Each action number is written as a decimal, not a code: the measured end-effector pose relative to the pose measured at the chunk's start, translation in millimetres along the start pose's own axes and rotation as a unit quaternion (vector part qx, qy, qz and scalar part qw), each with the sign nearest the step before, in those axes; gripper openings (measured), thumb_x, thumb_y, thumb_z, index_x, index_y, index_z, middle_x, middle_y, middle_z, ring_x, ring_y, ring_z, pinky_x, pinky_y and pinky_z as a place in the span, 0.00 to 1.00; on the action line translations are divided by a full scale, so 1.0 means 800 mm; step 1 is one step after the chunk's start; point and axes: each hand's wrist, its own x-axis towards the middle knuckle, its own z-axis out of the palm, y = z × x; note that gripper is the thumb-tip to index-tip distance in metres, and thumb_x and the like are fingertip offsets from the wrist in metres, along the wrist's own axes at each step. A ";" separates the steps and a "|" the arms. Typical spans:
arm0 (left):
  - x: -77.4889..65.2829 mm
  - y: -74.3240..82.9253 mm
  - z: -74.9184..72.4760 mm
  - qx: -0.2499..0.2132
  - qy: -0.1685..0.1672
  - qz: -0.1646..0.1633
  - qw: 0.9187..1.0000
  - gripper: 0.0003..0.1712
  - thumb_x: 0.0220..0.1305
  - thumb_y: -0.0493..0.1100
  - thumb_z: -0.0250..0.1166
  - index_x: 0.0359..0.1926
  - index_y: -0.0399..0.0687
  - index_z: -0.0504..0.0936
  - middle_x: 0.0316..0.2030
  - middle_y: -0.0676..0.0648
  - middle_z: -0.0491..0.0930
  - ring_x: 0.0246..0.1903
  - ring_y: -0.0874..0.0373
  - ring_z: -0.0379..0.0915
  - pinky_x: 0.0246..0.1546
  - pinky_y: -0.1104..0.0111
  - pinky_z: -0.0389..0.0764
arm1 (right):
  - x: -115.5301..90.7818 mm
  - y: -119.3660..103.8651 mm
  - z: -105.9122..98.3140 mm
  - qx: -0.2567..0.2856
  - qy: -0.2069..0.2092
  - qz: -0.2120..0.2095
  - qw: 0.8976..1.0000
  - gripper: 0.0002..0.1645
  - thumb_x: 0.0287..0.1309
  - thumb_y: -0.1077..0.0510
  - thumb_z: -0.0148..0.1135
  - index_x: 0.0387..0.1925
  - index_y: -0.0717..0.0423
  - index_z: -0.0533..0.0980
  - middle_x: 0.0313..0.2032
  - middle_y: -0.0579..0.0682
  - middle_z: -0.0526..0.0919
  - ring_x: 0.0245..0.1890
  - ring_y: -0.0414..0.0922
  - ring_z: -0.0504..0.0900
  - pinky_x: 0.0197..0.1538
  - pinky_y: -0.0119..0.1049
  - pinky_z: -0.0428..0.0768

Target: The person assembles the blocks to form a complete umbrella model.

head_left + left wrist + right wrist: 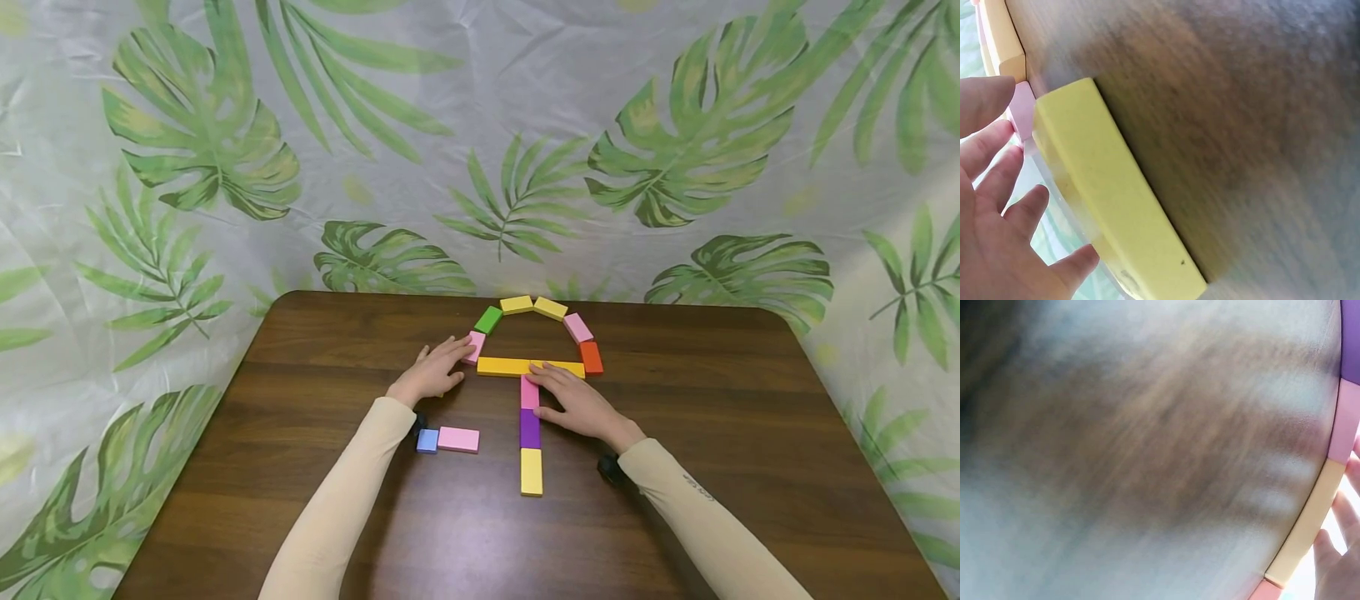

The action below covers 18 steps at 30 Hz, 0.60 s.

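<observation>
In the head view, my left hand (pixel 431 372) reaches to the pink block (pixel 474 348) at the left foot of an arch, its outstretched fingertips at that block. My right hand (pixel 581 404) lies over the junction of a long orange-yellow bar (pixel 502 367) and the pink block (pixel 529 393) below it. Its fingers stretch onto the bar, and the thumb comes to the edge of the purple block (pixel 529 429). A yellow block (pixel 531 472) ends this upright column. Close up in the left wrist view is a yellow block (pixel 1110 194), beside the spread fingers (pixel 1025 209).
Green (pixel 488 320), yellow (pixel 517 305), pink (pixel 578 327) and red (pixel 591 357) blocks form the arch above the bar. A blue block (pixel 427 441) and a pink one (pixel 458 439) lie beside my left forearm. A leaf-printed cloth (pixel 525 108) hangs behind the brown table (pixel 675 500).
</observation>
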 end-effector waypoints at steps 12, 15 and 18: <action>-0.001 -0.001 0.001 -0.009 -0.002 -0.002 1.000 0.32 0.69 0.39 0.54 0.73 0.48 0.58 0.73 0.49 0.48 0.72 0.48 0.39 0.65 0.40 0.40 | 0.000 0.000 0.001 -0.005 0.000 -0.005 1.000 0.40 0.63 0.43 0.58 0.70 0.56 0.61 0.70 0.56 0.59 0.70 0.54 0.54 0.69 0.51 0.53; -0.001 -0.001 0.002 -0.012 0.002 0.002 1.000 0.32 0.69 0.38 0.55 0.73 0.48 0.58 0.74 0.49 0.48 0.72 0.48 0.39 0.65 0.40 0.40 | 0.000 0.000 0.001 -0.005 0.001 -0.007 1.000 0.40 0.63 0.43 0.58 0.70 0.57 0.62 0.70 0.56 0.59 0.70 0.55 0.54 0.69 0.52 0.53; -0.003 -0.001 0.002 -0.014 0.007 0.005 1.000 0.32 0.69 0.38 0.55 0.72 0.48 0.59 0.73 0.49 0.49 0.72 0.47 0.39 0.65 0.39 0.40 | 0.000 0.000 0.001 -0.006 0.003 -0.008 1.000 0.39 0.63 0.43 0.58 0.70 0.57 0.62 0.70 0.56 0.60 0.70 0.55 0.54 0.69 0.51 0.54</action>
